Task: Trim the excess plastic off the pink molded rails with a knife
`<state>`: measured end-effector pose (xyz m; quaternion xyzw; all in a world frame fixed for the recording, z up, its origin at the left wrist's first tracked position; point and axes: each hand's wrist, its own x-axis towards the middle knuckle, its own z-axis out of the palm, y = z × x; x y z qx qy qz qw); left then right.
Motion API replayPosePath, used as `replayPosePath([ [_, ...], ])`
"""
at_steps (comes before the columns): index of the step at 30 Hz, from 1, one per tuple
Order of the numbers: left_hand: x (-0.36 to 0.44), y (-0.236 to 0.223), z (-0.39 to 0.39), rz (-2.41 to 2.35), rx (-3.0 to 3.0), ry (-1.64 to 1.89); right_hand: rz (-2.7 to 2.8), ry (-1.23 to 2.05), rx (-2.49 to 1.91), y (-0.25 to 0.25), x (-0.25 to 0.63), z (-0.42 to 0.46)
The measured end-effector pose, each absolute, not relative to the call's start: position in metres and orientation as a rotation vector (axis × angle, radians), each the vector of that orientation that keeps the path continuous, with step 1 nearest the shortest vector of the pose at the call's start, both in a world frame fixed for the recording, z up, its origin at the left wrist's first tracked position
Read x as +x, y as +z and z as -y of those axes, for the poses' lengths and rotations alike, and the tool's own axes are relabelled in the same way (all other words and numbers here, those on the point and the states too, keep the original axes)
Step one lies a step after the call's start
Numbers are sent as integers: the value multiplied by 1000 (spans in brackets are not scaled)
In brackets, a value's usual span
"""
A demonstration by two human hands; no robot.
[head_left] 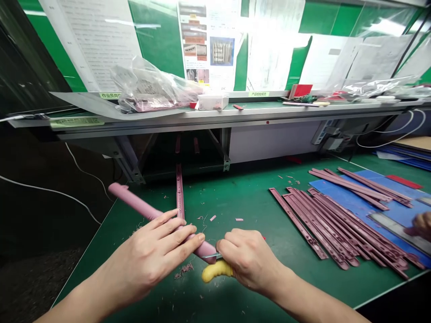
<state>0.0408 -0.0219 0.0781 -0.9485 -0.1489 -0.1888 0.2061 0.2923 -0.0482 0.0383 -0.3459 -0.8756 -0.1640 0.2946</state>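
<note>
A long pink plastic strip (134,201) with a rounded, smooth back lies slantwise across the green bench. My left hand (158,251) rests over it, fingers laid across and gripping its near half. My right hand (251,260) is closed at the strip's near end around a thin, pale blade (213,255), whose edge touches the strip there. A yellow, knobbly finger cover (217,271) sticks out below the right hand, seemingly on its thumb. Beneath the held strip, another pink strip (179,188) points away toward the shelf. Pink shavings (184,270) lie near my hands.
Many pink strips (336,224) lie on the right, partly on a blue sheet (367,179). Another person's hand (420,225) touches a grey flat bar (400,231) at the right edge. Overhead runs a shelf (235,117) with a plastic bag (151,89) and a small clear box (213,101).
</note>
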Motion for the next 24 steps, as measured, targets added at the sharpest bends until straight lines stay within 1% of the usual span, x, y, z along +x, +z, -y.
replayPosePath([
  [2, 40, 74, 28, 472, -2624, -558, 2306, -447, -914, 38, 293, 50],
  [9, 47, 55, 45, 629, -2716, -851, 2266, -430, -925, 40, 294, 55],
  [16, 53, 51, 48, 759, -2854, -942, 2164, -346, -989, 37, 292, 51],
  [20, 59, 52, 52, 817, -2894, -960, 2160, -376, -1011, 34, 291, 48],
  [24, 65, 51, 58, 954, -2901, -1063, 2155, -413, -968, 30, 289, 50],
])
